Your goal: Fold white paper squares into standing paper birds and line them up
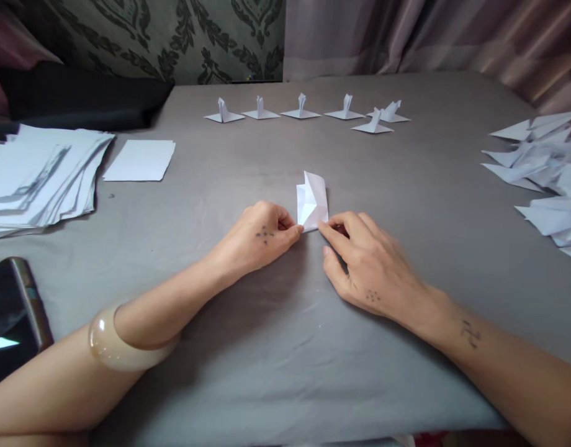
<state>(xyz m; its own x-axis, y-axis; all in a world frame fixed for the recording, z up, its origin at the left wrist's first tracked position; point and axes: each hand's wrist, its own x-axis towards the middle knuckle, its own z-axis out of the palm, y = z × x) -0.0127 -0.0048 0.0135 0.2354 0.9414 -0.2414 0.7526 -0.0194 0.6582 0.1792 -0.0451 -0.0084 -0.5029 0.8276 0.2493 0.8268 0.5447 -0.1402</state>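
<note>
Head view: the folded paper [314, 198] lies in the middle of the grey desk [267, 360]. Its long side runs near to far, and its sharp tip points away from the person. The left hand [267, 236] pinches the near left corner. The right hand [372, 264] has one finger at the near right corner, its thumb spread apart. Bare room lies around the paper, back to the little paper shapes [301, 113] and right to the paper heap [541, 164].

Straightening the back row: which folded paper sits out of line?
Fifth folded paper from the left: nearer the camera, while the other five line up.
</note>
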